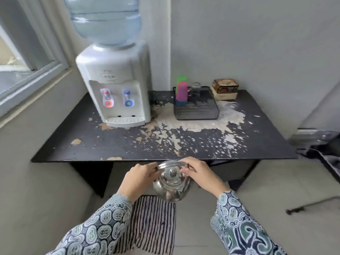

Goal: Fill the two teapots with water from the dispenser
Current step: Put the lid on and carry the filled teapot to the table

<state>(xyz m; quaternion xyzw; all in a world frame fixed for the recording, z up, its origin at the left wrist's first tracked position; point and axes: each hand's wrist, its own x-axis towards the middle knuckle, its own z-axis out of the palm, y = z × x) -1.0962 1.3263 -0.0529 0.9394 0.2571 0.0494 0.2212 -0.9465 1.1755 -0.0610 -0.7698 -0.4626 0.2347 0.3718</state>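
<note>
Below the bench's [165,144] near edge, both hands' fingers [150,167] pinched the teapot's [172,186] handle ends; dispenser [117,89] far-left.

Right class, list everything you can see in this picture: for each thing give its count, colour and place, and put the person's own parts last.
Teapot: one, silver, lid on, held in front of the table edge.
Dispenser: one, white, back left of table; red and blue taps.
Bottle: one, pale blue, on the dispenser.
Table: one, black, peeling.
Rack: one, black wire, back middle of table.
Cups: green and pink, stacked in the rack.
Glass: one, clear, in the rack.
Boxes: two, stacked, back right of table.
Window: one, left wall.
Left hand: grip on the teapot handle.
Right hand: grip on the handle.
</note>
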